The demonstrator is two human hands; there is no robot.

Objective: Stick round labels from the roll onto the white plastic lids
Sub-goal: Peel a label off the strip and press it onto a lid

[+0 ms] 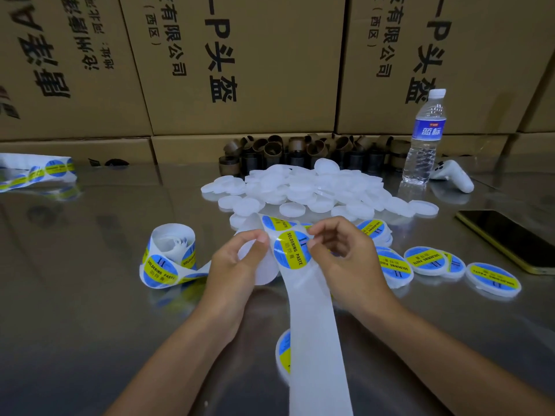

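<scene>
I see my left hand (237,259) with its grip closed on a bare lid (261,265), thumb on top. My right hand (342,253) pinches the edge of a label (291,250) on the strip (312,325), just above that lid. The roll (168,256) sits left on the tabletop (90,295). Bare lids are heaped behind (300,187); labelled lids (426,261) lie to the right.

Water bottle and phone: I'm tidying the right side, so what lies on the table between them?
In the head view, a white handheld controller lies beside the water bottle; past it toward the phone the shiny table is bare.
</scene>
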